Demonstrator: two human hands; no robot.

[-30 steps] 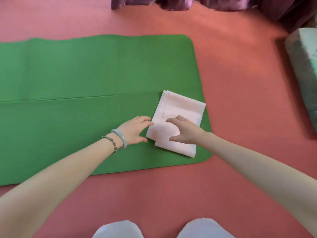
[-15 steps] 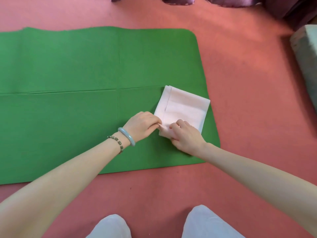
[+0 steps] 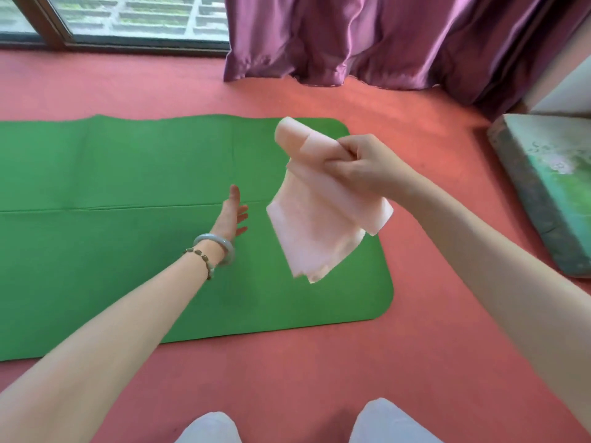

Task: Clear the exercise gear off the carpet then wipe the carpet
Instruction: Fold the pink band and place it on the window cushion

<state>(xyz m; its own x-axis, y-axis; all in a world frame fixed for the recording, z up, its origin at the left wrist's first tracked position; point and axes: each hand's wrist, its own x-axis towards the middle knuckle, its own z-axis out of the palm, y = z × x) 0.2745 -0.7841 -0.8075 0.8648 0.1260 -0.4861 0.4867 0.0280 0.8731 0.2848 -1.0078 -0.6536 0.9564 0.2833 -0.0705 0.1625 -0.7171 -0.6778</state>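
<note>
A green mat (image 3: 128, 251) lies flat on the red carpet (image 3: 383, 362), running from the left edge to the middle. My right hand (image 3: 364, 167) is raised above the mat's right end and pinches a folded pale pink cloth (image 3: 316, 225), which hangs loose in the air below the hand. Over the mat's middle crease, my left hand (image 3: 232, 215) hovers with fingers spread and nothing in it; two bracelets ring its wrist.
A purple curtain (image 3: 367, 36) hangs to the floor at the back. A window (image 3: 128, 14) fills the back left. A thick cushion or mattress (image 3: 550, 187) lies at the right edge. My two white-clad knees (image 3: 211, 430) show at the bottom.
My right hand has lifted the pink cloth off the mat into the air. My left hand let go of it and opened. The view tilted up, showing curtain and window.
</note>
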